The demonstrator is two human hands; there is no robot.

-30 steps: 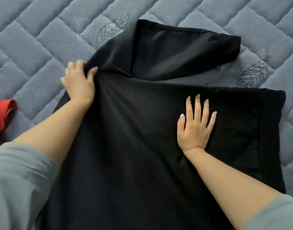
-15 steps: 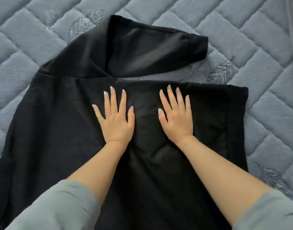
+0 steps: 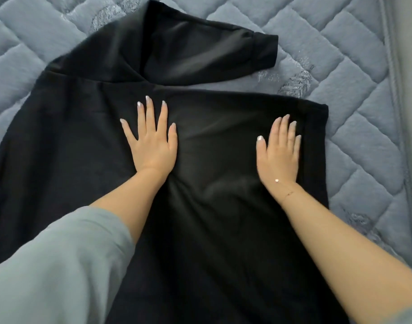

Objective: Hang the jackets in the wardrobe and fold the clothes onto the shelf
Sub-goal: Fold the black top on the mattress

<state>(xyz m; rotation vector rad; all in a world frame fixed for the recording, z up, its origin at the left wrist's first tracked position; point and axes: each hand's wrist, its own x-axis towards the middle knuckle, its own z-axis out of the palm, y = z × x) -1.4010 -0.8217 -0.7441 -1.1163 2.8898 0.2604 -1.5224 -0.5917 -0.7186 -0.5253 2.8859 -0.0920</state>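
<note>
A black garment [image 3: 212, 127] lies spread flat on a quilted grey bed cover [image 3: 354, 90], one sleeve [image 3: 200, 54] folded across its top. My left hand [image 3: 151, 141] presses flat on the middle of the cloth, fingers straight and spread. My right hand [image 3: 279, 150] lies flat near the garment's right edge, fingers straight and close together. Neither hand grips the fabric. Grey sleeves cover both my upper arms.
The bed cover's piped right edge [image 3: 396, 113] runs down the right side of the view, with a pale surface beyond it. Quilted cover shows to the left of the garment [image 3: 18, 66] and above it.
My left hand let go of the garment's left edge and came to rest flat on its middle. My right hand has slid right, toward the garment's right edge.
</note>
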